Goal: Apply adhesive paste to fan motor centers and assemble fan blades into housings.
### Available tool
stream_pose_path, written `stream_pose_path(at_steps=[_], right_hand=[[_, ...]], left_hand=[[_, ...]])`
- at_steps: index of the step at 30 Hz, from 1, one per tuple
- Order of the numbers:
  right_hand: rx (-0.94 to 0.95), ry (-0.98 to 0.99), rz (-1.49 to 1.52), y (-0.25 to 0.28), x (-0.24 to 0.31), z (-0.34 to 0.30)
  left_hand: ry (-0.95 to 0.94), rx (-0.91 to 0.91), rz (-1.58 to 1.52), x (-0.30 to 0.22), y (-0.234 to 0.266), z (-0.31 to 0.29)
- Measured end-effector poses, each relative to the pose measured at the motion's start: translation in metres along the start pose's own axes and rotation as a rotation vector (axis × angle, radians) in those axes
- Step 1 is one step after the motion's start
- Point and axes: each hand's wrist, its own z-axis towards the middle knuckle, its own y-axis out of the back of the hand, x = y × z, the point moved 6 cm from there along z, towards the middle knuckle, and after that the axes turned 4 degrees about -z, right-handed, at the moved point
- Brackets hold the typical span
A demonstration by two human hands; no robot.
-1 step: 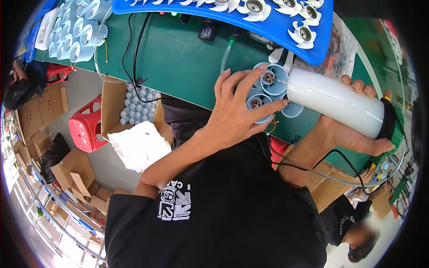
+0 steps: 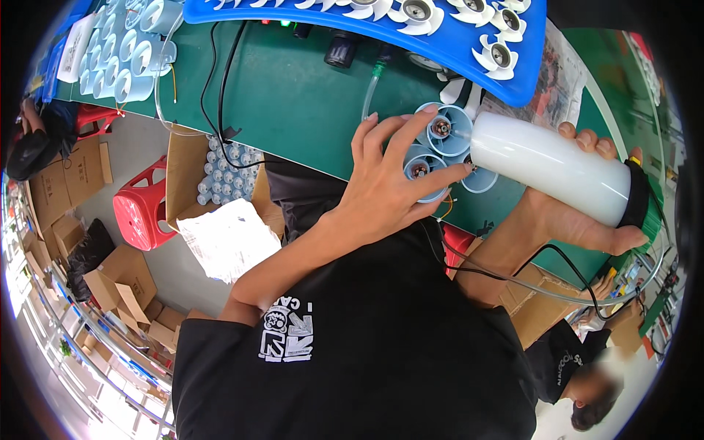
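Observation:
My left hand (image 2: pixel 389 180) is curled round a small cluster of light-blue round plastic housings (image 2: pixel 460 119) near the front edge of the green table. Its thumb and fingers press on their rims. Inside the open tops, coppery motor-like parts (image 2: pixel 419 170) show. My right hand (image 2: pixel 561 220) is wrapped round a white dispensing syringe (image 2: pixel 550 167), a thick barrel lying almost level, with a black and green cap (image 2: pixel 642 202) at its right end. The thin nozzle (image 2: pixel 462 135) points left into the upper right housing. Exactly where its tip touches cannot be made out.
A blue tray (image 2: pixel 440 48) of white fan wheels overhangs the green table (image 2: pixel 293 95). More blue housings (image 2: pixel 132 59) stand far left. Black cables (image 2: pixel 221 88) and a clear hose (image 2: pixel 543 293) run about. Below are a carton (image 2: pixel 182 165) and a red stool (image 2: pixel 139 213); another person sits lower right.

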Motion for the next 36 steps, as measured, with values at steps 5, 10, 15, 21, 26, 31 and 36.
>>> stream_pose_path(at_steps=[5, 10, 15, 21, 26, 31, 36], right_hand=[[0.068, -0.052, -0.069, 0.0023, -0.0008, 0.0011], [0.064, -0.065, -0.025, 0.0004, -0.0022, 0.0019], [0.080, -0.063, -0.046, -0.0017, -0.0039, 0.0031], [0.102, -0.046, -0.057, 0.0010, -0.0024, 0.0039], [0.113, -0.050, -0.083, 0.0048, -0.0015, 0.0040], [0.094, -0.050, -0.045, 0.0020, -0.0037, 0.0025], [0.044, -0.007, -0.092, 0.0011, -0.0014, -0.0004]], left_hand=[[0.009, 0.005, -0.010, 0.0000, 0.0003, -0.0005], [0.003, 0.011, 0.008, -0.0008, 0.0012, -0.0003], [0.008, 0.013, -0.005, 0.0013, 0.0015, 0.0017], [0.005, 0.005, -0.001, 0.0003, 0.0012, 0.0010], [-0.001, -0.003, -0.001, -0.0005, -0.0002, -0.0001], [0.000, -0.001, 0.003, -0.0004, 0.0004, -0.0007], [-0.004, 0.003, 0.004, 0.0008, 0.0028, -0.0009]])
